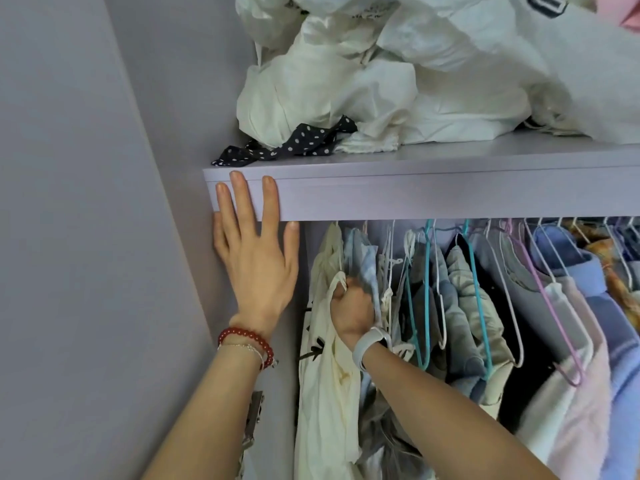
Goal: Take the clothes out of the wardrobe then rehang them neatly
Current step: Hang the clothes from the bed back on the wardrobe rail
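At the left end of the wardrobe rail, a cream garment (329, 358) hangs against the side panel, first in the row of hanging clothes (485, 306). The right hand (351, 313) grips its upper fabric, fingers curled tight around a bunched fold. A pale wristband (369, 344) sits on that wrist. The left hand (256, 258) lies flat with fingers spread, fingertips pressed on the front edge of the lilac shelf (415, 195). A red bead bracelet (242, 336) circles the left wrist. Teal, white and pink hangers (426, 306) carry blue, grey and pink items to the right. On the shelf lie crumpled white bags (346, 81) and a dotted dark ribbon (298, 142).
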